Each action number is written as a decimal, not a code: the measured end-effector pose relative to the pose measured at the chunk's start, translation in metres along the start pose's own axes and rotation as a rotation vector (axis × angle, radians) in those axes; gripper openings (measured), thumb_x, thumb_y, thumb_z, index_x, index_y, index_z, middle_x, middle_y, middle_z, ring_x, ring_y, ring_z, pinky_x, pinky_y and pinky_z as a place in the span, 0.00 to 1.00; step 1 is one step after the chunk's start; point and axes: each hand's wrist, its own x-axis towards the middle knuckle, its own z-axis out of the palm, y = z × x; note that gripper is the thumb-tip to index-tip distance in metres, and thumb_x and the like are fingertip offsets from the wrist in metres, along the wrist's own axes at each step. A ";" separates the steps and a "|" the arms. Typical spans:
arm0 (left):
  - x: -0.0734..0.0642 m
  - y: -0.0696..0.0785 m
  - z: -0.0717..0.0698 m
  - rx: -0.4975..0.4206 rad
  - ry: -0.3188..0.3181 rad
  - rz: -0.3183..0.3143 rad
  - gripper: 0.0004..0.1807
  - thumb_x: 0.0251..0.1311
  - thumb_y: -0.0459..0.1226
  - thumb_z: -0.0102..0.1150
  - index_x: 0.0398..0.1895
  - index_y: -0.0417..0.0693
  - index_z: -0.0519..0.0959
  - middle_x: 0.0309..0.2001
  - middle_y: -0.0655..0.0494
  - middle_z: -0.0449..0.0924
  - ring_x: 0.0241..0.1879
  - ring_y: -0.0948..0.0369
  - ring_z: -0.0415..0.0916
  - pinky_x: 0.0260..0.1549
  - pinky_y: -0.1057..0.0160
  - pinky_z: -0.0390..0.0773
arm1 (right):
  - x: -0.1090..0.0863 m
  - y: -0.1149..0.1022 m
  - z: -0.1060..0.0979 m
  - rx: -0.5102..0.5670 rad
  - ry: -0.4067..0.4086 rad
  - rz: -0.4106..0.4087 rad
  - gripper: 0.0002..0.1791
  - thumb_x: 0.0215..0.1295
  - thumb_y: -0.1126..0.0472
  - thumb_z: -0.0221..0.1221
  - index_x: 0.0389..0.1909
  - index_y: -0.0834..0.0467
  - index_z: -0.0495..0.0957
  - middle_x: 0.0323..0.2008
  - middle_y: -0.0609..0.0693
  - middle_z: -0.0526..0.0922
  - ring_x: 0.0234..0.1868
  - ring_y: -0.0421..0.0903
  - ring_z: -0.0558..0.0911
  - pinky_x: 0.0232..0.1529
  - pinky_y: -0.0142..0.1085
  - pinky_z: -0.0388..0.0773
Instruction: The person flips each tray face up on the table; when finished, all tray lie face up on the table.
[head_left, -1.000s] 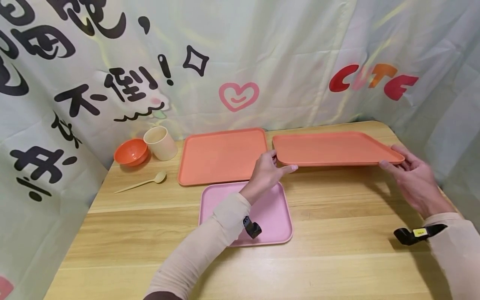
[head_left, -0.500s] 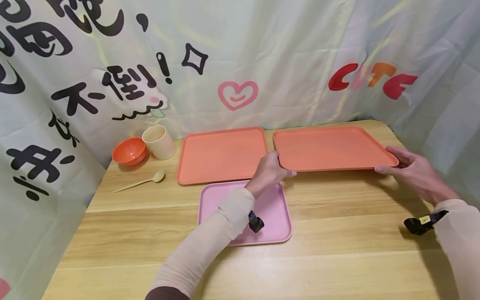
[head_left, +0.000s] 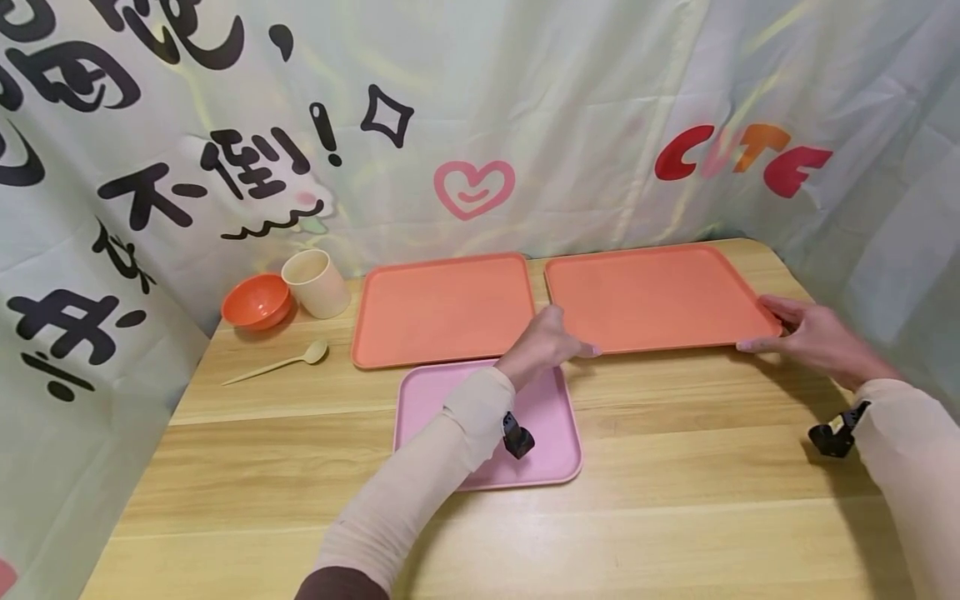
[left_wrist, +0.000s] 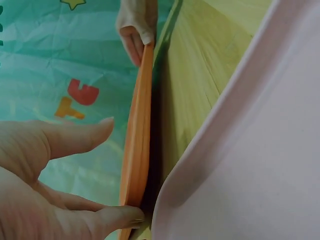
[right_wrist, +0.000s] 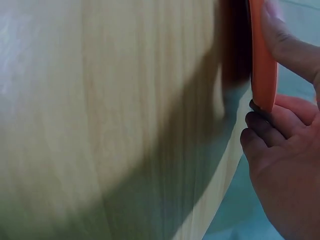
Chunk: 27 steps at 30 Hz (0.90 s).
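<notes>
An orange rectangular tray (head_left: pixel 652 296) lies low over the back right of the wooden table, a dark gap showing beneath its edge in the right wrist view. My right hand (head_left: pixel 813 337) pinches its near right corner, thumb on top and fingertips underneath. At the opposite near corner is my left hand (head_left: pixel 546 342). In the left wrist view, a finger of it touches the tray's edge (left_wrist: pixel 137 145) while the thumb stands off, straight. A second orange tray (head_left: pixel 442 308) lies flat to the left. My left forearm crosses above a smaller pink tray (head_left: pixel 553 425).
At the back left stand an orange bowl (head_left: pixel 258 303) and a cream cup (head_left: pixel 318 285), with a cream spoon (head_left: pixel 300 358) in front of them. A printed curtain (head_left: pixel 570 167) hangs right behind the table's back edge.
The right-hand orange tray has come down from a raised tilt to nearly flat on the table. Both hands went down with it, and the left thumb has come away from its edge.
</notes>
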 end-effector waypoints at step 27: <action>-0.051 -0.008 -0.049 0.282 -0.090 0.304 0.54 0.63 0.54 0.67 0.83 0.50 0.45 0.72 0.53 0.67 0.71 0.59 0.64 0.67 0.56 0.67 | -0.018 -0.023 0.016 -0.218 0.052 -0.085 0.66 0.55 0.51 0.76 0.75 0.78 0.40 0.69 0.84 0.51 0.67 0.82 0.54 0.60 0.74 0.56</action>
